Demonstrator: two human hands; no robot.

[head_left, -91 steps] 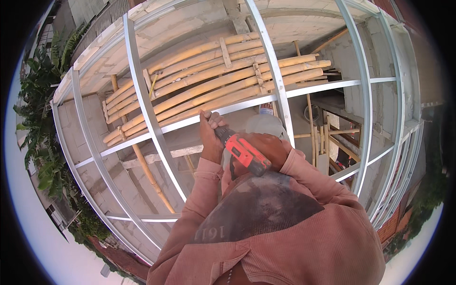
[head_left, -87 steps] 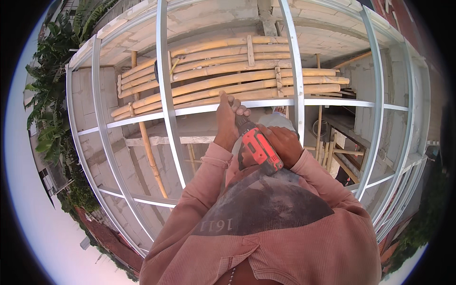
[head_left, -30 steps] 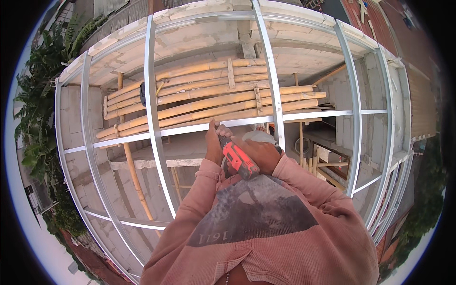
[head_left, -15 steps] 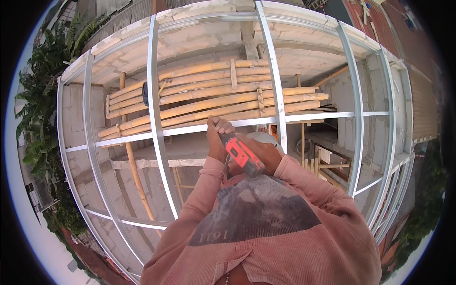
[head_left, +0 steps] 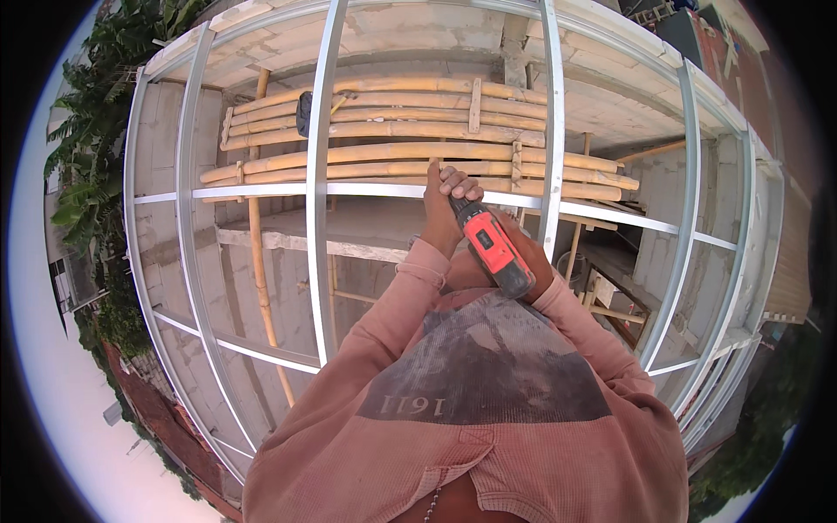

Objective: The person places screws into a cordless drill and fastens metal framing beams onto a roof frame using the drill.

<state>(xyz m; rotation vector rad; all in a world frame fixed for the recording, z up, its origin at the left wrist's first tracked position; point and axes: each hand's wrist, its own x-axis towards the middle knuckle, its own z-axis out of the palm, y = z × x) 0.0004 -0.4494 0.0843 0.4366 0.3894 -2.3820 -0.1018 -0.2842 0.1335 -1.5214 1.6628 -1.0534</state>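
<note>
A red-and-black cordless drill (head_left: 495,248) is held just off the centre of the view toward 3 o'clock, its black nose pointed to 11 o'clock and its black rear end turned to 5 o'clock. The drill is clasped by the right hand (head_left: 537,261), which is partly hidden behind it on the 4 o'clock side. The left hand (head_left: 445,205) is placed at about 11 o'clock from the drill, close to its nose, with the thumb raised and the fingers curled in front of a straight silver metal crossbar (head_left: 261,189); whether nose or crossbar is gripped cannot be told. The crossbar is met by two long silver metal bars, one (head_left: 317,157) toward 10 o'clock from the hands, the other (head_left: 555,113) toward 1 o'clock. Toward 12 o'clock, rows of yellow-brown bamboo poles (head_left: 384,152) are seen beyond the crossbar, bordered by pale block walls (head_left: 157,144).
</note>
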